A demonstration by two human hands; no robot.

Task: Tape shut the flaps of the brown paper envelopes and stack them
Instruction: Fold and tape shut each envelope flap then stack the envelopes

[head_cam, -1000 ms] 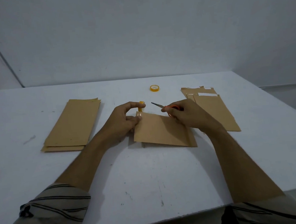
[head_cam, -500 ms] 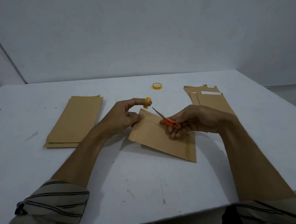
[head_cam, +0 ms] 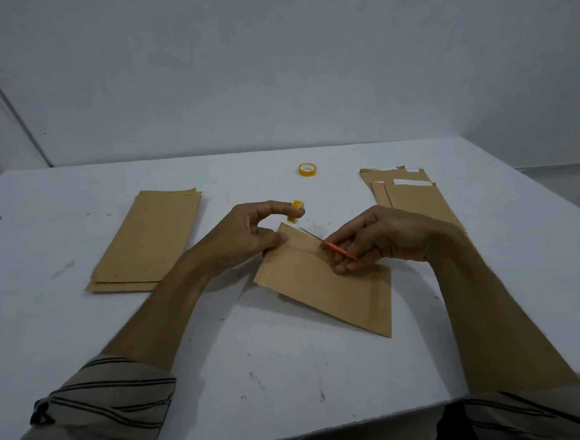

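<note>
A brown envelope (head_cam: 324,282) lies tilted in the middle of the white table (head_cam: 293,384), with clear tape along its upper-left end. My left hand (head_cam: 248,236) pinches that end with thumb and fingers; a small yellow tape roll (head_cam: 296,209) sits on its forefinger. My right hand (head_cam: 382,237) grips small orange-handled scissors (head_cam: 331,246), blades pointing up-left over the envelope, and its fingertips rest on the paper. A stack of closed envelopes (head_cam: 149,240) lies at the left. Another pile of envelopes (head_cam: 407,194) with white strips showing lies at the right.
A second yellow tape roll (head_cam: 307,169) lies flat toward the back of the table. A grey wall rises behind the far edge. The table's front edge runs close to my sleeves.
The envelope has turned clockwise and slid toward me. My right hand with the scissors has come down onto it, while my left hand has kept its hold on the taped end.
</note>
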